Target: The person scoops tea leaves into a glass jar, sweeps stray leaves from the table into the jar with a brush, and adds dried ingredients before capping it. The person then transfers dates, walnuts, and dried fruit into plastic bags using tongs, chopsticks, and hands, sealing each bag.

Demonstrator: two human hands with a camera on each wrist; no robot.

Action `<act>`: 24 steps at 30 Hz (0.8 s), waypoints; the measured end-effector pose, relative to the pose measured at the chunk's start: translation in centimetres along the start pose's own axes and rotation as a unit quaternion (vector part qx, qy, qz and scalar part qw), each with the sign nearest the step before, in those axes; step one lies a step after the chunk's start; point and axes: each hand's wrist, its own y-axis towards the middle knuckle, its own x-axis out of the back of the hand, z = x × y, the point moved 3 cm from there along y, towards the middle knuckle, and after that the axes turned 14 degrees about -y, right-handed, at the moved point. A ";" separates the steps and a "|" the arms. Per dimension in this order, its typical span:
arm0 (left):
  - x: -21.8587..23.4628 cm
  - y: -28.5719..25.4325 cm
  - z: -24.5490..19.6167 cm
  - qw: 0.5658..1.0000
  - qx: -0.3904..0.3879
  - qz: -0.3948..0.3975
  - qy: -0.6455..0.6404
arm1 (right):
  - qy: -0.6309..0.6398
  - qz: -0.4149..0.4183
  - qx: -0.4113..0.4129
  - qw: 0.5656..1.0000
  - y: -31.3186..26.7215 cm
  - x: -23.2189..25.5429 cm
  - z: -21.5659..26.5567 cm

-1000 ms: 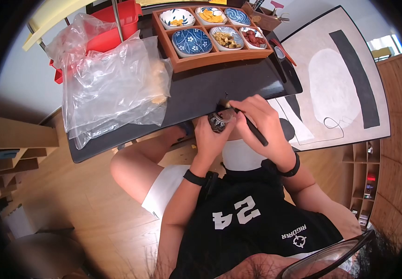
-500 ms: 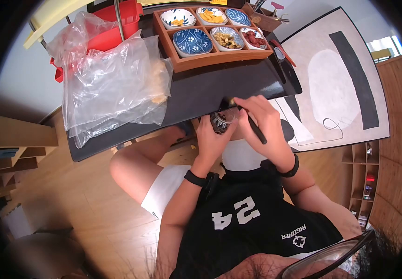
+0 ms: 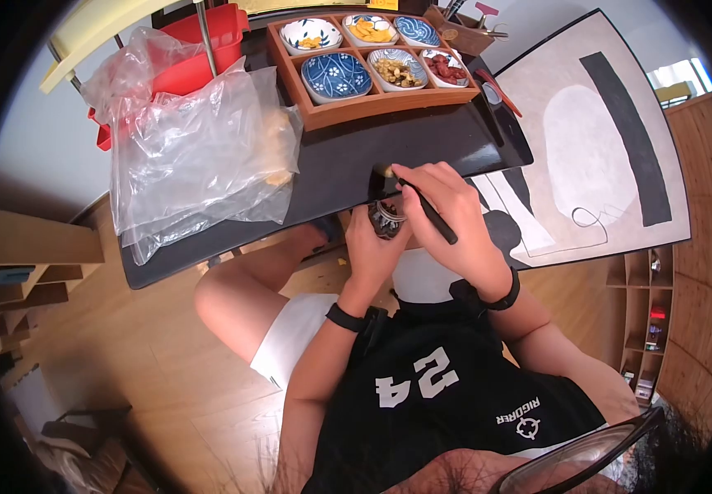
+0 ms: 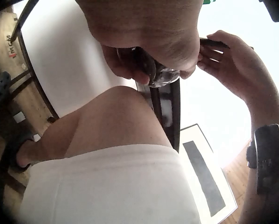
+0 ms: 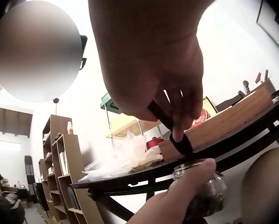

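Note:
Below the near edge of the black table, the left hand (image 3: 372, 255) grips a small glass jar (image 3: 387, 221), its mouth tilted up. Dark contents show through the glass in the right wrist view. The right hand (image 3: 460, 216) pinches a slim black-handled, brush-like tool (image 3: 432, 218) with a small yellowish band and a broad dark end (image 5: 182, 144). That end points down just above the jar mouth in the right wrist view. In the left wrist view the left hand (image 4: 144, 28) covers much of the jar (image 4: 165, 78).
A wooden divided tray (image 3: 389, 108) with several small patterned bowls stands at the table's back. Clear plastic bags (image 3: 200, 156) cover the table's left part, beside a red bin (image 3: 224, 37). An abstract picture panel (image 3: 537, 140) leans at the right.
The right hand and its tool have shifted left and slightly toward the table, bringing the dark end over the jar's mouth. The left hand holds the jar almost in place.

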 end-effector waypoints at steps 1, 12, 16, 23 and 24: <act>0.0 -0.1 0.1 1.000 -0.002 -0.003 -0.002 | -0.002 0.000 0.004 1.000 0.1 -0.1 -0.2; 0.3 0.0 0.4 0.999 -0.034 -0.001 0.009 | 0.029 0.064 -0.023 0.997 -0.9 3.4 -0.6; 0.1 -0.1 0.5 1.000 -0.005 -0.003 0.018 | -0.017 -0.041 -0.045 0.998 1.5 2.5 -3.8; 0.1 0.1 0.6 0.999 -0.017 0.011 0.040 | 0.006 0.010 -0.055 0.998 0.8 1.6 -4.0; 0.1 0.1 0.8 0.999 -0.026 0.011 0.037 | 0.007 0.011 -0.055 0.998 0.5 1.9 -3.6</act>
